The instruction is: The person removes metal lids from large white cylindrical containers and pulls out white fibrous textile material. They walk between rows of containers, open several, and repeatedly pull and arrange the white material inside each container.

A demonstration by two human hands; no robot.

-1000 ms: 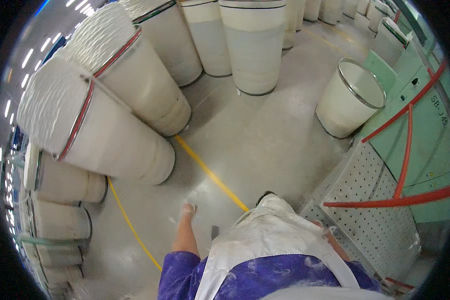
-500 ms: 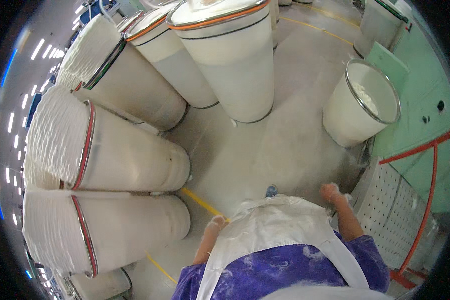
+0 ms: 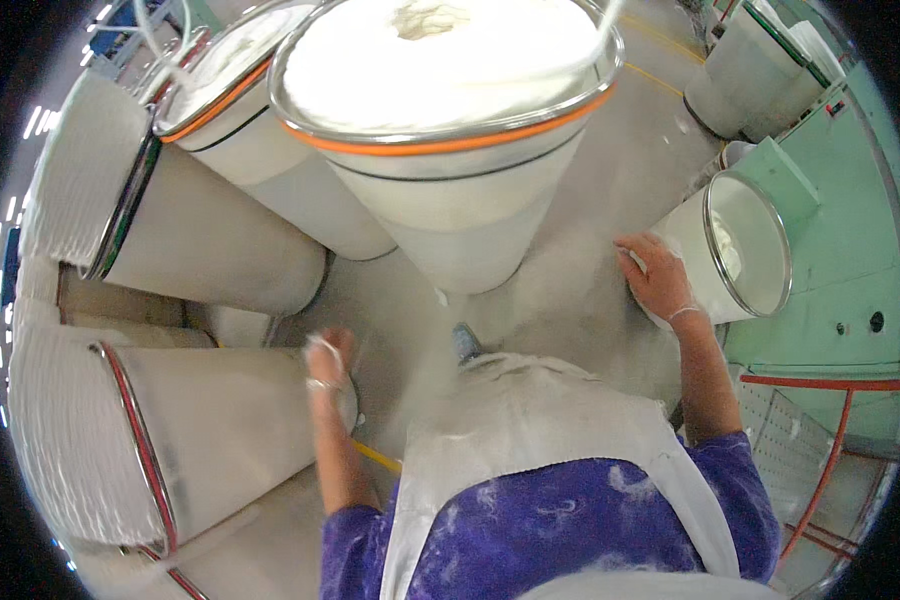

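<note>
My right hand [image 3: 655,275] lies flat with fingers spread against the outer wall of a short white can [image 3: 692,232] with a metal rim, standing to my right with white fibre inside. My left hand [image 3: 325,365] hangs low beside a tall white can with a red band [image 3: 220,440]; its fingers are curled and pale with lint, and I cannot tell whether they hold anything. Straight ahead towers a tall can with an orange band [image 3: 450,215], heaped with white fibre. I wear a white apron over a purple shirt.
More tall fibre-filled cans [image 3: 200,240] crowd the left and far side. A green machine [image 3: 840,250] with a red rail [image 3: 830,470] and a perforated panel [image 3: 785,440] stands on the right. A yellow line [image 3: 375,455] marks the grey floor.
I have stepped closer to the orange-banded can, which now fills the upper view. My right hand has reached out onto the short can's wall. My left hand has swung forward beside the red-banded can.
</note>
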